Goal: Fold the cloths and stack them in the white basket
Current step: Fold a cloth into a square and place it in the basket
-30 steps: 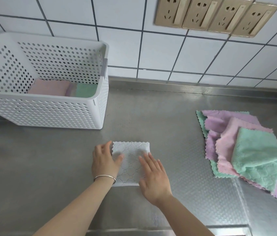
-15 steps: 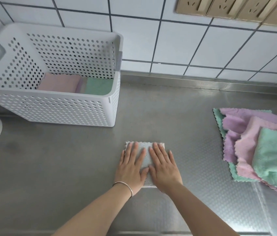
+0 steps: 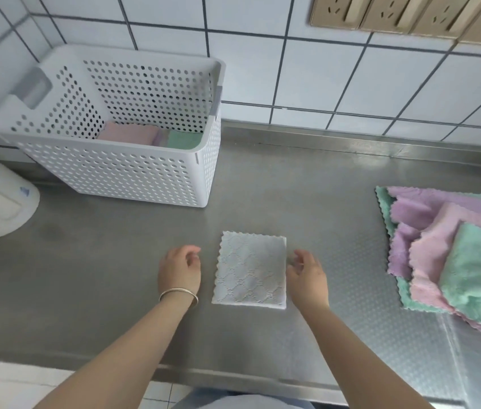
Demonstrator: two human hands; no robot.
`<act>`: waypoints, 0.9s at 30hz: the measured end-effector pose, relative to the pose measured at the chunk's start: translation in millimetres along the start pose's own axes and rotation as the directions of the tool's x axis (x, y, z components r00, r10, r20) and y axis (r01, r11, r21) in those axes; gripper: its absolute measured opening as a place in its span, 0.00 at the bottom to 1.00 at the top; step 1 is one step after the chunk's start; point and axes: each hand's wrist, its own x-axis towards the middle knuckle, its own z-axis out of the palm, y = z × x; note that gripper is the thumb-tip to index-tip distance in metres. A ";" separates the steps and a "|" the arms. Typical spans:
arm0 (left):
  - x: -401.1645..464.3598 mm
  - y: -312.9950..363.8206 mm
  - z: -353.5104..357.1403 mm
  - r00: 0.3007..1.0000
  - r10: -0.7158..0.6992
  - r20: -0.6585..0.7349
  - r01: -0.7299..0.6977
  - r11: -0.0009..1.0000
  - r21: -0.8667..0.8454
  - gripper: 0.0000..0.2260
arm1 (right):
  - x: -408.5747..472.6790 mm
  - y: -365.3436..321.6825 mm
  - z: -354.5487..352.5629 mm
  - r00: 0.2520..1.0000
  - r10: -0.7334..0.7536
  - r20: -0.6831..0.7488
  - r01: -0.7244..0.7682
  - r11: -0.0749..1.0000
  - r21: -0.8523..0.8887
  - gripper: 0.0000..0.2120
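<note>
Folded white cloth (image 3: pixel 250 270) on a steel counter (image 3: pixel 115 276)

It lies flat between the left hand (image 3: pixel 179 268) and right hand (image 3: pixel 307 274), both loosely open and empty; the white basket (image 3: pixel 133 172) stands by the tiled wall (image 3: pixel 307 78).

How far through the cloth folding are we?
Partway. Done: folded pink and green cloths lie in the white basket. In hand: a folded white cloth lies flat on the counter, left hand and right hand at its sides, neither gripping it. Left: move it to the basket, then fold the unfolded pile at right.
</note>
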 end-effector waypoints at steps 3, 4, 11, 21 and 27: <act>-10.6 14.4 11.0 0.981 -0.128 0.143 0.097 0.973 0.207 0.11 | 0.3 0.7 -5.5 0.974 0.199 0.107 -0.207 0.976 0.073 0.21; -16.8 21.5 14.7 0.974 -0.157 0.163 0.112 0.961 0.254 0.13 | 1.1 -0.7 -7.6 0.967 0.205 0.149 -0.209 0.978 0.013 0.20; -36.6 50.0 22.6 0.958 -0.223 0.181 0.193 0.966 0.171 0.09 | 11.2 -9.5 -6.1 0.918 0.194 0.346 -0.114 0.965 -0.237 0.13; -32.0 86.3 -91.2 0.992 0.025 -0.126 -0.079 0.894 -0.442 0.12 | -31.9 -96.1 -49.8 0.969 -0.142 0.204 0.080 0.956 0.283 0.09; 32.5 116.2 -206.8 0.884 0.326 -0.335 -0.449 0.793 -0.413 0.06 | -40.7 -235.1 -59.6 0.925 -0.377 -0.050 0.338 0.753 0.565 0.06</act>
